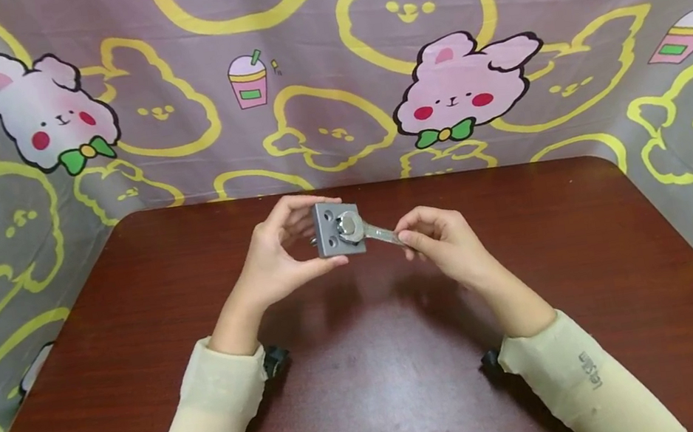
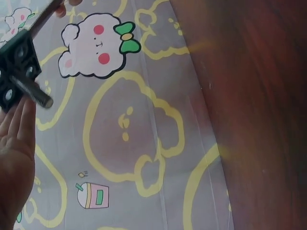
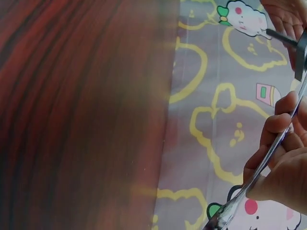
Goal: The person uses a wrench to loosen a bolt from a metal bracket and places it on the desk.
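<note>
The right hand (image 1: 447,242) pinches the wrench (image 1: 383,234); the left hand (image 1: 278,252) grips the plate (image 1: 327,229) by its edges, above the table (image 1: 375,406). Tilting could slip the wrench off the bolt (image 1: 344,227); a light edge grip could let the plate twist. The wrench's long axis runs rightward, slightly down; the bolt's shank points out the plate's far side.

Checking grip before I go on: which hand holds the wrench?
The right hand, pinching the wrench by its handle; the left hand grips the gray plate instead.
</note>
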`<state>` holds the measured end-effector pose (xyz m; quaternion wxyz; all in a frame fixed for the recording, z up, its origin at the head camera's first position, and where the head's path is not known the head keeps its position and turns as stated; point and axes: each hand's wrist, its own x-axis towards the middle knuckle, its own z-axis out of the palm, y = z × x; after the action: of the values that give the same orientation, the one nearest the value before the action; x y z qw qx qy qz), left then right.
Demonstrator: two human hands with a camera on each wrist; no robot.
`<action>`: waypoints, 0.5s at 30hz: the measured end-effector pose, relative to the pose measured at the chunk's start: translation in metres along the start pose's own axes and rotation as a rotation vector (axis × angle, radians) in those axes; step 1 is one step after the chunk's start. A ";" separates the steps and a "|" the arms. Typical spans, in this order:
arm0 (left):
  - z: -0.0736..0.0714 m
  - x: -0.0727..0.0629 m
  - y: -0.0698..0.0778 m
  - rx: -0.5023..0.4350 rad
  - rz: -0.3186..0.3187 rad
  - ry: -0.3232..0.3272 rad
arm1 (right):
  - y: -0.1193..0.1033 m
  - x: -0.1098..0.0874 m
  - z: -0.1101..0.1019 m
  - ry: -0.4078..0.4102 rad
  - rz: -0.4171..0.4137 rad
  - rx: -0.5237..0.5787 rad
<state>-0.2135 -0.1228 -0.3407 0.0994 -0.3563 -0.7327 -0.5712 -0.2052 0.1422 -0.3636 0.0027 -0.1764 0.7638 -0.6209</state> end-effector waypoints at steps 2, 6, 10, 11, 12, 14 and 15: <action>-0.003 0.000 0.000 -0.012 -0.023 -0.041 | 0.002 0.002 -0.002 -0.026 -0.022 -0.017; -0.008 0.002 0.001 -0.030 -0.045 -0.136 | 0.005 0.004 -0.009 -0.078 -0.060 -0.060; -0.012 0.007 0.004 -0.068 -0.083 -0.248 | 0.006 0.006 -0.016 -0.113 -0.073 -0.068; -0.012 0.007 0.005 -0.083 -0.099 -0.275 | 0.006 0.006 -0.017 -0.120 -0.075 -0.069; -0.013 0.008 0.006 -0.096 -0.117 -0.303 | 0.006 0.006 -0.018 -0.126 -0.077 -0.075; -0.014 0.007 0.009 -0.123 -0.154 -0.362 | 0.005 0.006 -0.020 -0.146 -0.089 -0.093; -0.015 0.007 0.010 -0.135 -0.168 -0.390 | 0.004 0.006 -0.021 -0.158 -0.098 -0.102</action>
<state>-0.2163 -0.1322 -0.3247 -0.1162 -0.4038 -0.7253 -0.5454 -0.2172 0.1614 -0.3616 0.0237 -0.2619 0.7823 -0.5646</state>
